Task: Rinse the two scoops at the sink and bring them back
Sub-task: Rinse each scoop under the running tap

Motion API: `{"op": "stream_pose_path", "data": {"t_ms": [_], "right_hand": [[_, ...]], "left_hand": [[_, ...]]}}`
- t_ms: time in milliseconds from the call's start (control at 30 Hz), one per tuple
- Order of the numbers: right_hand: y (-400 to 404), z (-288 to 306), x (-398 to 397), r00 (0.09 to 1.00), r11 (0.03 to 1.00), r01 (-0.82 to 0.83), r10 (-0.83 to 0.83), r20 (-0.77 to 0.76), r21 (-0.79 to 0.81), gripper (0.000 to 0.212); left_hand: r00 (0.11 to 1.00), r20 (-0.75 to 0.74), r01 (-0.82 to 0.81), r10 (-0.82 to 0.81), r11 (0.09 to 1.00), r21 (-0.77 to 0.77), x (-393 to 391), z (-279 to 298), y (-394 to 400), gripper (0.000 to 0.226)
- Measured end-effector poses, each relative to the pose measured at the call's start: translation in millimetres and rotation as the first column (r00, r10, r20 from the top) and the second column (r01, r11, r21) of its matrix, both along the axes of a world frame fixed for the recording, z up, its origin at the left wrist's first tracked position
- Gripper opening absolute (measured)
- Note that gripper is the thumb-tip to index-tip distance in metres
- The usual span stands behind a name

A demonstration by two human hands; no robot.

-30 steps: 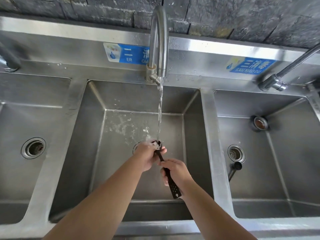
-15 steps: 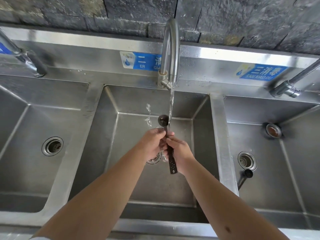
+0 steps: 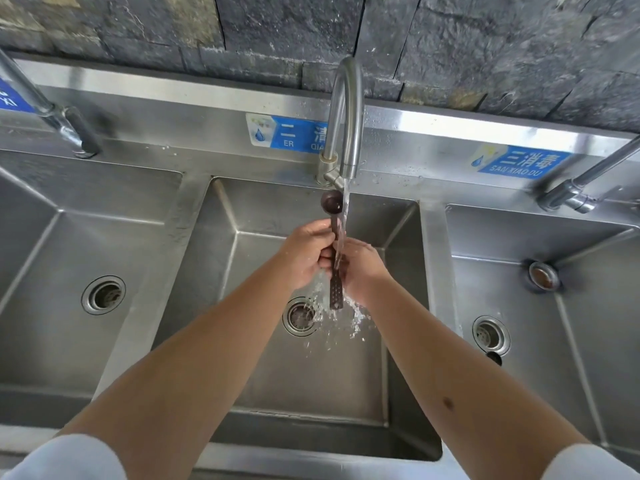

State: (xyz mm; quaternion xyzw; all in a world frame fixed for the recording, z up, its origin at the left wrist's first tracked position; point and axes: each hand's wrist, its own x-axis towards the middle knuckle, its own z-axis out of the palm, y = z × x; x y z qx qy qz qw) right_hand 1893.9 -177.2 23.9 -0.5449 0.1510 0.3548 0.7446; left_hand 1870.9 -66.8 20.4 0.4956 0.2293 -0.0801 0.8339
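A brushed stainless-steel sink [image 3: 194,216] has three square basins, each with a round drain. Over the middle basin, the left hand [image 3: 304,254] and right hand [image 3: 360,271] both close around the slim handle of a dark brown scoop [image 3: 335,251], held upright, its round bowl just beside the curved steel faucet [image 3: 346,116] and its running stream. Water splashes near the middle drain [image 3: 300,317]; the side basins lie open.

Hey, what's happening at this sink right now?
A person is rinsing a dark scoop in the middle basin of a three-basin steel sink. Both hands grip its handle, left hand and right hand, bowl end up, while water from the running tap falls over them. A small dark object, possibly the second scoop, lies by the drain of the right basin.
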Motion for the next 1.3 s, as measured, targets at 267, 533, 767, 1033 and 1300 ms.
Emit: {"op": "stream_pose_path", "data": {"t_ms": [267,533,767,1033,1300], "right_hand": [[15.1,18.8,20.8,0.998,0.987,0.049,-0.055,0.035,0.156,0.022],[-18.7,-2.8,-37.9,0.999,0.996,-0.044,0.042,-0.027,-0.082,0.014],[-58.2,-11.5,-99.3,0.979,0.998,-0.010,-0.003,-0.201,-0.061,0.018],[-91.2,-11.9,-126.0,0.981,0.967,-0.022,-0.027,-0.191,-0.252,0.016],[-99.5,-2.8,-124.2,0.868,0.998,0.049,-0.030,-0.496,0.026,0.021]], "left_hand": [[0.999,0.044,-0.027,0.022,0.994,0.106,23.2,20.4,11.5,0.021],[0.988,-0.148,-0.055,0.045,0.997,-0.061,-23.1,-19.0,-12.3,0.022],[0.965,-0.263,-0.054,-0.026,0.955,-0.291,-72.3,-54.6,-31.5,0.021],[0.871,-0.475,-0.052,-0.127,0.937,-0.345,-87.7,-67.0,-55.4,0.022],[0.934,-0.352,-0.214,0.066,0.890,-0.402,-77.4,-56.3,-46.5,0.011]]}}
